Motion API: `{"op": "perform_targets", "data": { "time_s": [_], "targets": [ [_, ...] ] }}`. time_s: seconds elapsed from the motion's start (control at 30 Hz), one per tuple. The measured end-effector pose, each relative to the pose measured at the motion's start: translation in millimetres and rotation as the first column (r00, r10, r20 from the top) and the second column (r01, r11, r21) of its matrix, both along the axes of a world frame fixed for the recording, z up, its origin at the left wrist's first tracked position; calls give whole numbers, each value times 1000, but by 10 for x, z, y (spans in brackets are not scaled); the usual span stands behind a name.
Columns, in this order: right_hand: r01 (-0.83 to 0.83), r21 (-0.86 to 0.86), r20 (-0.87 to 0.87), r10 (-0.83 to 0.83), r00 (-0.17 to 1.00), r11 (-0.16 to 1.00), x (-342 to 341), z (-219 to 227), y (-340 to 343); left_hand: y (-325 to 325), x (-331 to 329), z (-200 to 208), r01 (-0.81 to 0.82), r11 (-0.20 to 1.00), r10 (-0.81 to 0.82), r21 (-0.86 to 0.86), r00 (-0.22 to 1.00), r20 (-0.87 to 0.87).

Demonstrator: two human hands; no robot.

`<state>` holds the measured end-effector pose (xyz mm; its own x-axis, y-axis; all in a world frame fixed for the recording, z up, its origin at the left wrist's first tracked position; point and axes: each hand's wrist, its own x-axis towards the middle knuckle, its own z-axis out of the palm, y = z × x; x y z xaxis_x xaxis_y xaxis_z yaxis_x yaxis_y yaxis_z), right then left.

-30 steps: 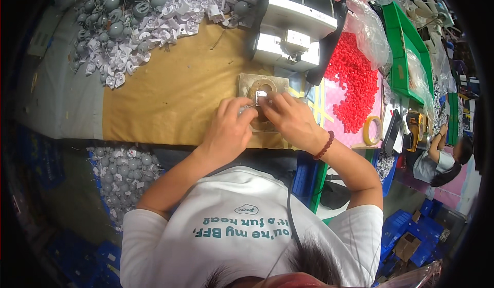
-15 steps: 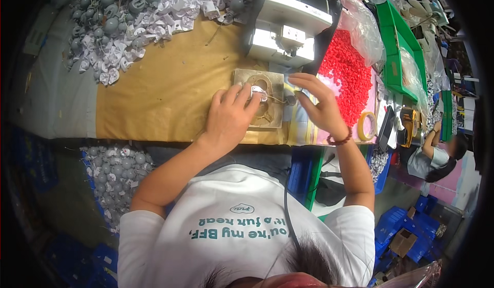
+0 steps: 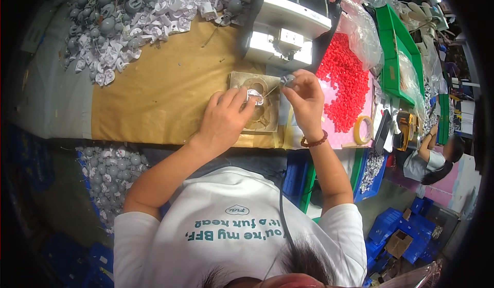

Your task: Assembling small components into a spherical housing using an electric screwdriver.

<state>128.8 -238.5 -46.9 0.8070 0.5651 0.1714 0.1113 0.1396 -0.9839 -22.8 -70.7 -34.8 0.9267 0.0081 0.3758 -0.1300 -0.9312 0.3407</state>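
1. Green bins (image 3: 399,46) are sitting at right with bagged parts inside
2. Left hand (image 3: 224,118) is pinching a small white piece (image 3: 254,98) on the tan fixture plate (image 3: 265,120)
3. Right hand (image 3: 304,97) is gripping a small grey part (image 3: 288,79) above the plate's far edge
4. Bare brown surface (image 3: 154,97) is lying open at left

Bare brown tabletop (image 3: 159,92) lies open left of the hands; a white machine (image 3: 288,25) blocks behind, red beads (image 3: 346,79) right.

A small factory assembly workshop: a workbench (image 3: 154,92) heaped with grey parts (image 3: 118,15), a bench machine (image 3: 288,25), red plastic pieces (image 3: 345,77), green bins (image 3: 399,46), another seated worker (image 3: 429,156)
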Motion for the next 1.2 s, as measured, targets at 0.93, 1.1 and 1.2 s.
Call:
{"op": "perform_targets", "data": {
  "time_s": [0.93, 1.1, 1.2],
  "targets": [
    [-342, -501, 161, 475, 865, 795, 99, 379, 245, 104, 57, -3, 65, 998, -65, -27, 998, 0],
    [-225, -609, 261, 460, 849, 761, 46, 422, 299, 115, 94, 20, 49, 995, -51, -92, 999, -18],
    [-132, -618, 359, 427, 830, 775, 38, 346, 283, 78, 176, 55, -26, 987, 21, -156, 999, -32]
  ]
}}
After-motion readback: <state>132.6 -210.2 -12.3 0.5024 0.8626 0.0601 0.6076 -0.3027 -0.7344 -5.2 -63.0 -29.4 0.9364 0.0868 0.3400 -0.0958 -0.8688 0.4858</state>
